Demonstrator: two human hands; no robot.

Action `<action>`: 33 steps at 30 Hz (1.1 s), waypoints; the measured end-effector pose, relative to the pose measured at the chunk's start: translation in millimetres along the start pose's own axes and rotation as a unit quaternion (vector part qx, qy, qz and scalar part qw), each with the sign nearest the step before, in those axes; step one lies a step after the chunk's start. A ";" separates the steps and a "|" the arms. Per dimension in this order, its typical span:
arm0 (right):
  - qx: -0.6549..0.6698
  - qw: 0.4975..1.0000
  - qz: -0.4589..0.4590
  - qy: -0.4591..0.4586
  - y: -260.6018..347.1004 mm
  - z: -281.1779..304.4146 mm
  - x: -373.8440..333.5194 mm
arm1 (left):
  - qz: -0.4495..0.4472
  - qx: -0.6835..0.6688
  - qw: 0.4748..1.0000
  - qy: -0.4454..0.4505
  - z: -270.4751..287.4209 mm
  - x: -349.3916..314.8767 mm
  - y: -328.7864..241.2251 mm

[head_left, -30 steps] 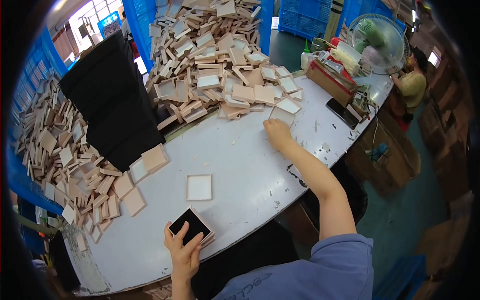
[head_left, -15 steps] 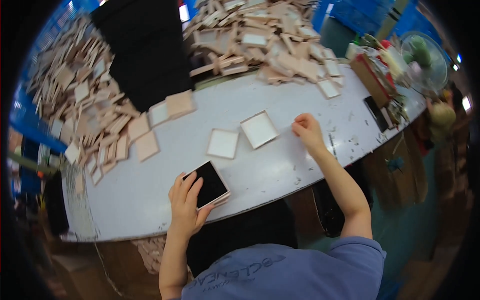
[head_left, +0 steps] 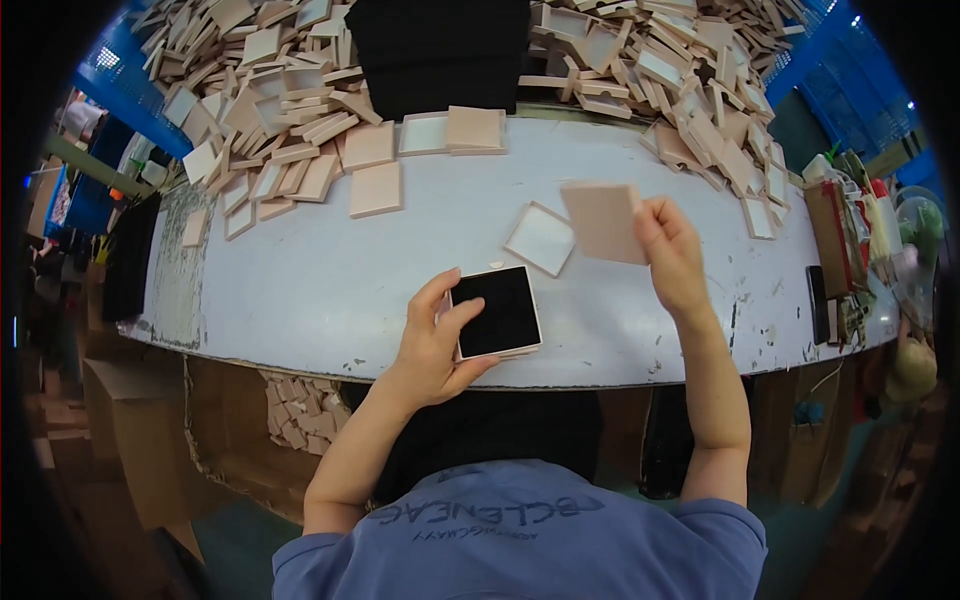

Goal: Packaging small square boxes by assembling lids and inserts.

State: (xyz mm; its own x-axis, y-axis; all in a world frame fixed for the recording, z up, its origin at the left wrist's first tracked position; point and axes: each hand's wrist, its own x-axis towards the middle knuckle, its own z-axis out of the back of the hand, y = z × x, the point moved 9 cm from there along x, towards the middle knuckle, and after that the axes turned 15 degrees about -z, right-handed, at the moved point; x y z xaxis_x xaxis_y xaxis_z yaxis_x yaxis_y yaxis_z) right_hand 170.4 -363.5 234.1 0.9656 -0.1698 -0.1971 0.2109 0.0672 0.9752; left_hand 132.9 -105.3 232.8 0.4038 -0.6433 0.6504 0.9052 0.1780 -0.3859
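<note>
My left hand (head_left: 422, 350) grips a square pale pink box with a black pad (head_left: 505, 318) inside, at the table's near edge. Its fingertips lie on the pad and the thumb runs along the near side. Another pink layer shows beneath that box. Held up above the table, a pale pink box half (head_left: 603, 222) has its plain outer face in view. My right hand (head_left: 674, 252) pinches it by the right edge. Between the hands, a shallow box half with a white inside (head_left: 541, 238) lies face up on the table.
Pale pink box halves are heaped at the far left (head_left: 270, 110) and far right (head_left: 680, 80), with black cloth (head_left: 440, 55) between them. At the table's right end are a dark phone-like slab (head_left: 817, 303) and a cardboard box (head_left: 828, 235) of odds and ends.
My right hand has picked up one of the two white-lined box halves and turned its outer face into view. My left hand keeps the black-padded box. The whole view has swung round.
</note>
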 end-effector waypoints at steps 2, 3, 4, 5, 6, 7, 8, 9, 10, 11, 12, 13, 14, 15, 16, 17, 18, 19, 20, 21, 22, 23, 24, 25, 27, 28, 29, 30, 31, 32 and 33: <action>0.080 0.990 -0.037 0.108 10.3 -24.3 6.7 | -0.002 -0.031 0.999 -0.027 0.9 2.4 3.4; 0.158 0.963 -0.074 0.206 14.8 -41.2 6.8 | -0.021 -0.034 0.998 -0.047 1.2 9.7 1.6; 0.086 0.971 -0.088 0.206 7.8 -52.8 15.0 | -0.040 -0.039 0.996 -0.066 1.9 15.3 0.5; 0.011 0.975 -0.104 0.196 -5.1 -64.0 25.2 | -0.055 -0.051 0.995 -0.066 0.0 18.4 -2.0; -0.111 0.980 -0.088 0.138 -13.7 -74.2 40.1 | -0.012 -0.050 0.997 -0.053 -1.0 15.0 4.9; -0.262 0.958 -0.021 0.115 -4.3 -90.8 45.1 | 0.028 -0.055 0.997 -0.036 -5.6 8.6 12.5; -0.364 0.907 0.188 0.101 -4.7 -110.0 46.4 | 0.019 0.005 1.000 0.015 -9.8 16.0 7.0; -0.371 0.896 0.230 0.077 -9.1 -126.0 45.1 | 0.007 0.068 0.996 0.060 -11.3 18.9 3.1; -0.328 0.931 0.128 0.093 -9.0 -136.7 42.8 | 0.012 0.063 0.997 0.046 -7.7 7.8 8.3; -0.385 0.904 0.172 0.068 4.5 -152.8 30.6 | 0.023 0.065 0.997 0.034 -3.8 -2.3 11.5; -0.382 0.903 0.187 0.064 12.9 -165.3 22.7 | 0.020 -0.049 0.995 -0.086 3.4 -6.6 10.9; -0.387 0.886 0.242 0.076 27.4 -173.4 6.3 | 0.026 -0.166 0.966 -0.198 9.3 -13.3 16.1; -0.458 0.857 0.217 0.093 25.4 -177.8 -2.1 | 0.011 -0.189 0.964 -0.188 3.0 -9.1 14.2; -0.463 0.860 0.205 0.072 25.4 -168.1 -9.3 | 0.023 -0.185 0.966 -0.179 0.0 -5.8 16.0; -0.466 0.851 0.238 0.050 30.7 -162.6 -22.5 | 0.038 -0.175 0.968 -0.174 1.6 -4.7 18.1; -0.471 0.839 0.270 0.027 32.9 -154.5 -34.4 | 0.028 -0.189 0.967 -0.169 2.9 -1.7 18.5; -0.475 0.839 0.264 0.015 29.0 -147.8 -39.2 | 0.004 -0.109 0.991 -0.073 -3.1 3.8 15.9; -0.461 0.845 0.271 0.009 28.7 -144.9 -45.8 | -0.019 -0.020 0.999 0.022 -11.5 5.5 13.3; -0.447 0.850 0.279 0.005 29.6 -142.8 -50.0 | 0.007 -0.050 0.999 -0.004 -10.9 5.2 15.2; -0.448 0.850 0.278 0.001 29.6 -141.7 -50.8 | 0.003 -0.053 0.999 -0.004 -10.4 3.7 16.4; -0.441 0.862 0.248 0.031 26.4 -142.3 -48.5 | 0.008 -0.048 0.999 0.022 -13.1 0.7 20.6; -0.433 0.872 0.219 0.062 22.0 -143.4 -46.4 | 0.014 -0.043 0.998 0.048 -16.6 -2.3 23.9; -0.435 0.872 0.219 0.059 20.8 -144.4 -46.8 | 0.011 -0.044 0.998 0.047 -17.5 -4.6 24.4; -0.436 0.870 0.221 0.062 18.4 -149.0 -47.6 | 0.000 -0.038 0.999 0.036 -16.0 -5.2 22.7; -0.438 0.868 0.224 0.062 14.1 -150.5 -45.5 | -0.012 -0.032 0.999 0.025 -15.5 -4.0 21.6; -0.394 0.887 0.231 0.071 13.6 -148.3 -45.8 | -0.020 -0.039 0.998 0.040 -17.2 -1.8 17.5; -0.349 0.903 0.238 0.080 12.7 -145.8 -46.1 | -0.028 -0.046 0.997 0.055 -19.5 -0.5 14.2; -0.349 0.903 0.238 0.078 7.7 -146.1 -44.7 | -0.029 -0.047 0.997 0.055 -20.1 -1.3 15.1; -0.291 0.924 0.240 0.066 7.7 -141.0 -42.9 | -0.030 -0.074 0.995 0.056 -22.6 -4.2 18.1; -0.232 0.941 0.241 0.053 7.2 -135.1 -41.8 | -0.032 -0.100 0.993 0.058 -24.3 -7.1 20.7; -0.232 0.940 0.244 0.053 3.1 -135.0 -42.3 | -0.033 -0.098 0.993 0.057 -23.0 -10.0 23.5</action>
State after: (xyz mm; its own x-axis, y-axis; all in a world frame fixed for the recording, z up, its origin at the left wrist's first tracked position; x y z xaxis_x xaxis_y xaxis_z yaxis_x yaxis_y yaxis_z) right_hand 150.7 -223.4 231.9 0.9694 0.0901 0.2284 -0.2405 0.5369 0.8086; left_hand 147.0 -111.8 202.2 0.3162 -0.7311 0.6046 0.8814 -0.0094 -0.4723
